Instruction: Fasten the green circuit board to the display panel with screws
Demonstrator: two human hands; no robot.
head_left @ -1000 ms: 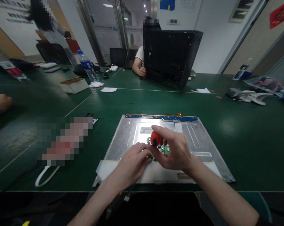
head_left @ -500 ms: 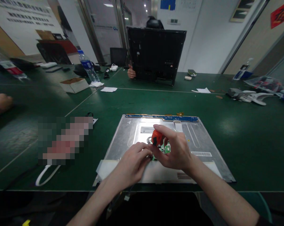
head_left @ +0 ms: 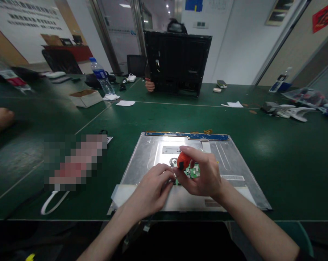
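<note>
A flat silver display panel (head_left: 185,203) lies face down before me, with a small green circuit board (head_left: 193,170) near its middle. My right hand (head_left: 204,174) grips the orange-red handle of a screwdriver (head_left: 183,161), seen nearly end-on over the board; its tip is hidden. Close by on the left, my left hand (head_left: 155,185) has its fingers pinched together at the board's left edge. Whatever those fingers hold, if anything, is too small or covered to make out. Along the panel's far edge runs a blue circuit strip (head_left: 180,136).
Across the green table (head_left: 120,119), another person's hand (head_left: 150,85) holds up a black monitor housing (head_left: 177,61). An open white box (head_left: 85,98) and a water bottle (head_left: 101,77) stand back left. Another hand (head_left: 2,119) rests at the far left. Tools (head_left: 286,110) lie at right.
My right hand and the screwdriver handle have shifted slightly right and down. My left hand stays nearly in place. Across the table, the black housing has moved a little left.
</note>
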